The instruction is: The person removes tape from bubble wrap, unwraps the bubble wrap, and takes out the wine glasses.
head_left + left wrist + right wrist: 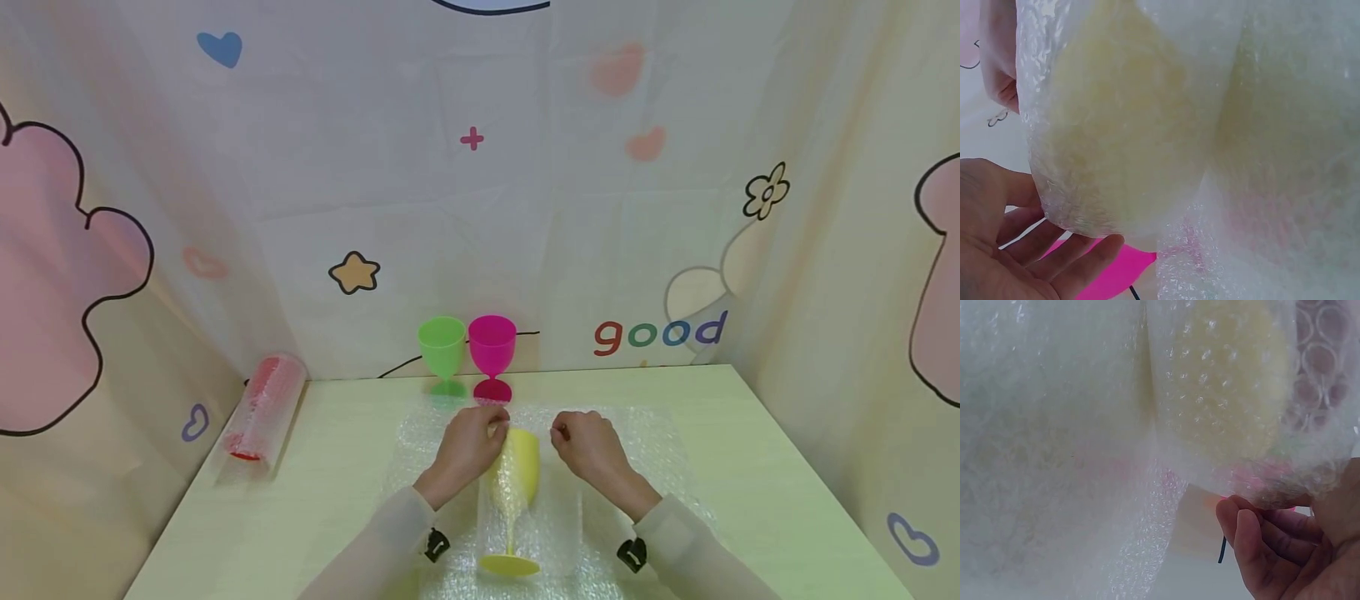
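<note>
A yellow goblet (512,475) lies on its side at the table's middle, bowl pointing away from me and foot towards me. Bubble wrap (652,433) is spread beneath it, and a flap covers part of its bowl and stem. Beside the bowl's rim, my left hand (472,442) pinches the wrap's edge; its fingers (1085,256) curl at the border in the left wrist view. To the goblet's right, my right hand (596,450) pinches another part of the edge, fingertips (1244,519) together. Through the wrap the yellow bowl looks blurred in both wrist views.
Behind the wrap stand a green goblet (442,346) and a pink goblet (492,346), side by side against the printed curtain (480,208). A red item wrapped in bubble wrap (264,408) lies at the table's left back edge.
</note>
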`<act>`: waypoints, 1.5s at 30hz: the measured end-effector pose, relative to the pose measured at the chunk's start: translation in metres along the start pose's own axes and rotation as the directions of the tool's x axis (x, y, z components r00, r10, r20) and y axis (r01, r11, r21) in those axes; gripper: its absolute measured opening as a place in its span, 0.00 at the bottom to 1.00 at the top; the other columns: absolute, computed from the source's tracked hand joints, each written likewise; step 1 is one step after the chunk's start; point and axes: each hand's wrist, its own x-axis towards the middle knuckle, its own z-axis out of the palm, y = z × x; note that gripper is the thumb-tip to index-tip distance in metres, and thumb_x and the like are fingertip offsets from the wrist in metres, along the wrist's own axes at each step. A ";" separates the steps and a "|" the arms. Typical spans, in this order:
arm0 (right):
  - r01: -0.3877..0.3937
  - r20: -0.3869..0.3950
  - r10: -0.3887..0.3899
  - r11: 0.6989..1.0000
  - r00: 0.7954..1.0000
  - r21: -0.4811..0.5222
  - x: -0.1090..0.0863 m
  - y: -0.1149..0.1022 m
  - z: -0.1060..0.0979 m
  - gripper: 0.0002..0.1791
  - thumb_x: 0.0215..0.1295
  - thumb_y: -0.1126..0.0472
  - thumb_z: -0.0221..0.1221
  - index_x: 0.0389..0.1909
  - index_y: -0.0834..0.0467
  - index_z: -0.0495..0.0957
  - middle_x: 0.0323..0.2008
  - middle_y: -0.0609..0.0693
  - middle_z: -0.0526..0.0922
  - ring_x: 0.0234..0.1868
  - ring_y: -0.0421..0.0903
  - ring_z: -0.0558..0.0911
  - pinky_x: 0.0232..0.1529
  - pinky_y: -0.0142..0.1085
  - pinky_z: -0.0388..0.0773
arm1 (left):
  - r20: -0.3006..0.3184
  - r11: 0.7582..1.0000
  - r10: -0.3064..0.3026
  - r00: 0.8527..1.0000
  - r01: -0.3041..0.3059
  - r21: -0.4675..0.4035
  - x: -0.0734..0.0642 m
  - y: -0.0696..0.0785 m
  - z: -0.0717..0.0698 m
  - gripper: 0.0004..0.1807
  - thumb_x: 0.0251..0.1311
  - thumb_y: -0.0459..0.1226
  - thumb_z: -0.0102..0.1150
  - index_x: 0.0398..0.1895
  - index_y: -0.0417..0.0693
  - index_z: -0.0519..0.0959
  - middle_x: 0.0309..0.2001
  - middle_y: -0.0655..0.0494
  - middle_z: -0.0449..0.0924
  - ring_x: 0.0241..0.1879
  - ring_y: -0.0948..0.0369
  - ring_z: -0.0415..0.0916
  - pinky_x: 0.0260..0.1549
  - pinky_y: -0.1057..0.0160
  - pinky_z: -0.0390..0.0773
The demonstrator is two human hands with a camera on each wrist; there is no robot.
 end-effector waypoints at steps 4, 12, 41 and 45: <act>-0.024 0.000 0.024 1.000 1.000 -0.003 -0.001 0.003 0.001 0.07 0.61 0.63 0.61 0.24 0.56 0.82 0.18 0.44 0.79 0.19 0.40 0.71 0.23 0.33 0.69 | -0.024 0.998 -0.005 1.000 0.003 -0.063 -0.003 -0.005 -0.002 0.06 0.63 0.34 0.59 0.39 0.44 0.84 0.39 0.52 0.88 0.43 0.55 0.85 0.46 0.57 0.83; -0.073 0.024 0.073 0.997 0.997 -0.016 -0.002 0.010 0.003 0.06 0.63 0.61 0.61 0.27 0.57 0.82 0.20 0.46 0.80 0.19 0.41 0.71 0.22 0.32 0.69 | -0.058 0.988 -0.033 0.998 0.024 -0.152 -0.007 -0.015 -0.005 0.05 0.63 0.32 0.58 0.38 0.45 0.83 0.37 0.53 0.87 0.43 0.56 0.85 0.46 0.57 0.83; -0.029 0.070 0.030 0.999 0.997 -0.015 -0.003 0.014 -0.002 0.12 0.60 0.55 0.63 0.43 0.56 0.83 0.37 0.50 0.87 0.35 0.48 0.84 0.35 0.43 0.81 | 0.072 0.970 -0.135 0.988 0.146 -0.195 -0.010 -0.027 -0.023 0.18 0.64 0.39 0.53 0.55 0.49 0.81 0.50 0.53 0.85 0.47 0.56 0.81 0.44 0.59 0.81; 0.085 0.100 -0.083 0.996 0.992 -0.016 0.002 0.006 -0.002 0.16 0.60 0.57 0.66 0.49 0.55 0.83 0.46 0.50 0.87 0.48 0.52 0.85 0.47 0.49 0.82 | 0.155 0.992 -0.077 0.985 0.092 -0.087 -0.001 -0.017 -0.025 0.20 0.65 0.44 0.54 0.57 0.50 0.80 0.54 0.54 0.83 0.53 0.53 0.80 0.51 0.52 0.79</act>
